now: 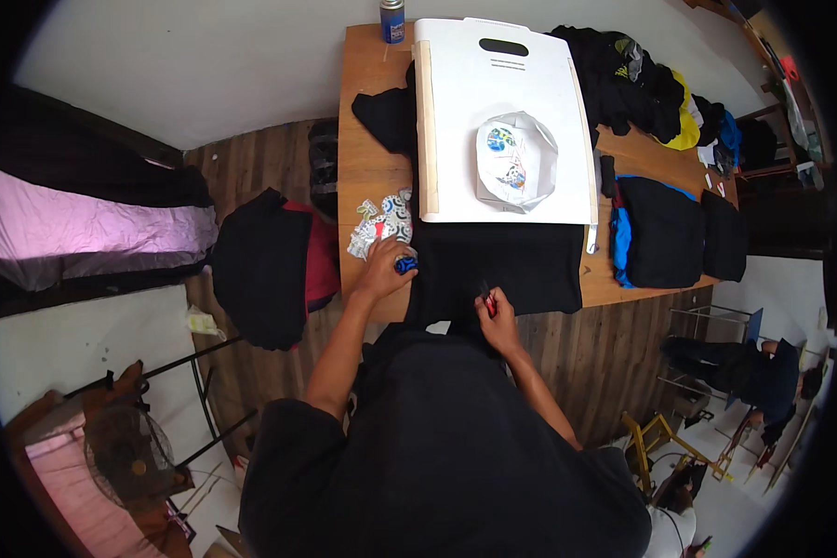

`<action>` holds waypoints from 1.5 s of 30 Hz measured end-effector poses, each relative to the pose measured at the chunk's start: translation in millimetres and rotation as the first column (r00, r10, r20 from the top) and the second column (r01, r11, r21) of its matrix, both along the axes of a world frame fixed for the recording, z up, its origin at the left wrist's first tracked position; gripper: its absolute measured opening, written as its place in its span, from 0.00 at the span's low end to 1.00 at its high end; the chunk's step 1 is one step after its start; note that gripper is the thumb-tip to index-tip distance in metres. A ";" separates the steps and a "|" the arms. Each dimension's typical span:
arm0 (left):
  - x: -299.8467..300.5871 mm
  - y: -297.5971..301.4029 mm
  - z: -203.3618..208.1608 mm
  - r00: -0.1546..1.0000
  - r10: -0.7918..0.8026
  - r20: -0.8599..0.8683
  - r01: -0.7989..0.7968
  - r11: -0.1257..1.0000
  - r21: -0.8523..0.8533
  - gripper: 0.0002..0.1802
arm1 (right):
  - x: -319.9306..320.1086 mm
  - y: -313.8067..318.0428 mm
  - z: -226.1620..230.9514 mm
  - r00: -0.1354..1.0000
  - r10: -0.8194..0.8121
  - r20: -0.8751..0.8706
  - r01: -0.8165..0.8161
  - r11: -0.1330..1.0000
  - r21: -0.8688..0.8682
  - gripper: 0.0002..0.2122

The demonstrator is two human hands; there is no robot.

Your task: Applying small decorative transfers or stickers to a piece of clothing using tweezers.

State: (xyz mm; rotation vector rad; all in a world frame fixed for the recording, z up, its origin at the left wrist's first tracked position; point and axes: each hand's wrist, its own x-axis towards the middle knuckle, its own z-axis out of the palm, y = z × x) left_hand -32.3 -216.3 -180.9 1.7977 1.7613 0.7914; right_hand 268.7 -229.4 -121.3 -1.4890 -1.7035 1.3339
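The left hand point(384, 270) is curled around a small blue-and-black object point(406, 265), just short of crumpled white patterned scraps point(395, 220); the right hand point(498, 318) grips a slim red-and-black tool point(489, 302), with flat black fabric point(535, 262) beneath.

Matt black cloth point(530, 265), smooth white plastic-looking board point(448, 121), wooden tabletop point(377, 70), glossy metal can point(393, 22)

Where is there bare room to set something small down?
Bare wood shows on the table between the blue can and the black cloth; the white board is bare left of the white container. It's crowded by the left hand, with patterned scraps, and on the right, with clothes.
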 end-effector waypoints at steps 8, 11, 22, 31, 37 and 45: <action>-13.4 -1.8 33.4 0.987 0.059 0.150 -0.052 0.997 -0.052 0.16 | 2.8 -1.7 -1.4 0.999 -0.039 0.000 0.039 0.999 -0.005 0.10; -26.8 -12.0 15.2 0.954 0.237 0.181 -0.217 0.968 -0.122 0.18 | 0.1 -0.2 -0.1 1.000 -0.026 0.014 0.026 1.000 -0.005 0.11; -15.7 -28.5 36.7 0.965 0.223 0.136 -0.229 0.973 0.030 0.22 | 2.3 29.5 -20.6 0.998 -0.055 0.043 0.053 0.998 0.040 0.17; 51.4 -9.9 90.9 0.915 0.054 0.400 -0.028 0.997 -0.072 0.22 | -45.7 36.0 25.9 0.843 -0.112 -0.526 -0.037 0.963 -0.265 0.15; 61.5 12.1 111.7 0.976 -0.131 0.174 0.113 0.988 0.109 0.24 | -44.4 30.8 4.0 0.868 -0.127 -0.481 0.045 0.983 -0.179 0.17; 55.2 -4.1 63.9 0.998 -0.015 -0.053 0.022 0.993 0.119 0.27 | 45.4 29.7 -23.9 0.934 -0.274 -0.228 0.275 0.961 -0.027 0.16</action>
